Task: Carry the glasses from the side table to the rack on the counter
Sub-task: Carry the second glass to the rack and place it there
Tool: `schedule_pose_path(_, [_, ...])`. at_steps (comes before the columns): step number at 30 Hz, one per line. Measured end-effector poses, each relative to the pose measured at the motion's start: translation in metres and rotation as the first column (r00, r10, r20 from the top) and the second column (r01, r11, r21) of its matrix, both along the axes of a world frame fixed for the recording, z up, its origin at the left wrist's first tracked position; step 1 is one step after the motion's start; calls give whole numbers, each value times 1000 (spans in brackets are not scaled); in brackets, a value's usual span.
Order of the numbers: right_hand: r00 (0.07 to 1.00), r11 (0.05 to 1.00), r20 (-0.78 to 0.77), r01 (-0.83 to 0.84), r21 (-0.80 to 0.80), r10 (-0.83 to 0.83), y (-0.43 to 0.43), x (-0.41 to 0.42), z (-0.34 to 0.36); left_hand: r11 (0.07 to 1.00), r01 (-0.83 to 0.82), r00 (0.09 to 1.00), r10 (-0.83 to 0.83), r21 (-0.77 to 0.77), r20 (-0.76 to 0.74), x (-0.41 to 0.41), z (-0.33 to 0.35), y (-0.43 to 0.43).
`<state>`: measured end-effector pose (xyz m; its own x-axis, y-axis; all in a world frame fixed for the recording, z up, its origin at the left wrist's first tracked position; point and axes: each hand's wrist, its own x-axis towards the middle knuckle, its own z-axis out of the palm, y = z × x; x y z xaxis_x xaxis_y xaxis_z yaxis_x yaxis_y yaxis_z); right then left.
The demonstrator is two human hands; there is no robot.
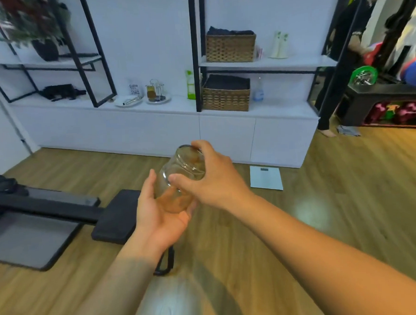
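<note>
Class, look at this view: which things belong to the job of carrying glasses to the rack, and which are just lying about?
Part of the job:
glass, held in left hand and right hand
wire rack on the counter

Just lying about:
wicker baskets
spray bottle
potted plant
bathroom scale
dumbbells

I saw both hands on one clear glass, tilted with its mouth up and away. The left hand cupped its base from below, palm up; the right hand closed over its rim from above, thumb on the near side. Far beyond the hands, a wire rack stood on the white counter, one amber glass in it. Below the hands lay wooden floor, and a white scale just right of the right hand.
</note>
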<state>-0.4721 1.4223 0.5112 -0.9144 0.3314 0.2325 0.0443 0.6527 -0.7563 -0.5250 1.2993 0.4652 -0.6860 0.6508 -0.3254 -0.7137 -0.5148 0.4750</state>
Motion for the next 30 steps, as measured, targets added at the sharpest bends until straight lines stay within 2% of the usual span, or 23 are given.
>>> schedule_pose_path(4, [1000, 998, 5, 8, 62, -9, 63, -47, 6, 998, 51, 997, -53, 37, 60, -45, -5, 63])
schedule_pose_path(8, [998, 991, 53, 27, 130, -34, 125, -110, -4, 996, 10, 987, -24, 91, 157, -108, -20, 133])
schedule_pose_path(12, [988, 989, 112, 88, 118, -102, 181, -180, -6, 993, 32, 980, -55, 117, 194, -179, -24, 199])
schedule_pose_path(17, [980, 973, 114, 137, 187, -160, 244, -267, 16, 974, 147, 979, -168, 172, 115, -268, -16, 257])
schedule_pose_path(20, [984, 962, 109, 112, 250, -143, 267, -319, 22, 991, 110, 994, -112, 74, 17, -320, -21, 274])
schedule_pose_path(22, [988, 955, 108, 80, 284, -114, 280, -356, 22, 995, 51, 986, -64, -87, -156, -357, -21, 279])
schedule_pose_path(24, [993, 957, 101, 35, 289, -67, 291, -394, 19, 961, -76, 949, -13, -268, -315, -393, -18, 282])
schedule_pose_path(27, [996, 957, 92, -30, 289, 4, 309, -455, 8, 865, -343, 840, 106, -367, -533, -446, -15, 290])
schedule_pose_path(30, [992, 947, 94, -111, 302, 87, 332, -524, -5, 778, -506, 682, 98, -371, -725, -495, -4, 311])
